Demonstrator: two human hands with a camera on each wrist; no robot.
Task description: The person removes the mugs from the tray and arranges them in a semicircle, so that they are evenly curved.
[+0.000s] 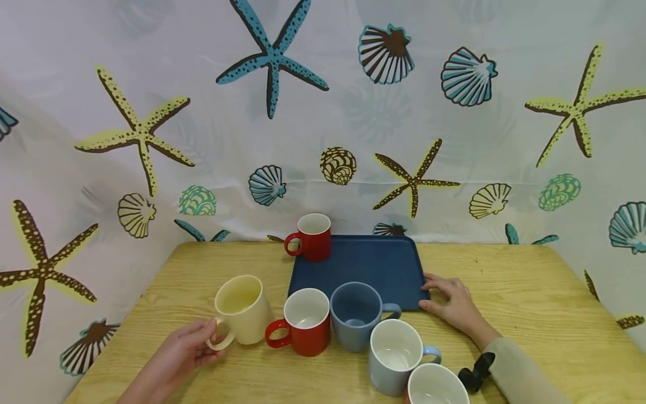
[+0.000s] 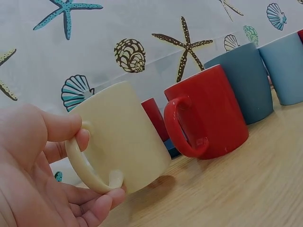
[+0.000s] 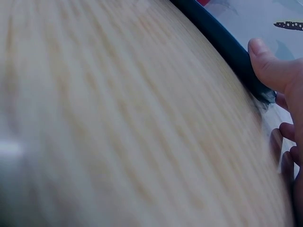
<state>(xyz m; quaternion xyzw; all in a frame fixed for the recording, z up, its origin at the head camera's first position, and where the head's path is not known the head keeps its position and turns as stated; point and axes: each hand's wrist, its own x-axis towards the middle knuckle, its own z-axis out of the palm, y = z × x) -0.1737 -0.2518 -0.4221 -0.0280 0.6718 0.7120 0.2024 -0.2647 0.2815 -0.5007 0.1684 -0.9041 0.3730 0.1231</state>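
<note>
My left hand (image 1: 194,342) pinches the handle of a cream mug (image 1: 247,317), thumb at the handle's top and fingertips under its lower end. In the left wrist view the cream mug (image 2: 125,137) looks tilted, with a shadow on the wood beside its base. Close to its right stands a red mug (image 1: 308,331), white inside, handle leftward. My right hand (image 1: 456,306) is at the right edge of a dark blue tray (image 1: 373,264). In the right wrist view the tray's rim (image 3: 227,49) runs between thumb and fingers; part of that hand is out of frame.
Another red mug (image 1: 315,241) stands on the tray's far left corner. A blue mug (image 1: 355,320), a light blue mug (image 1: 396,359) with white inside and a partly cut-off mug (image 1: 436,387) stand on the wooden table (image 1: 525,314). A patterned curtain (image 1: 323,129) hangs behind.
</note>
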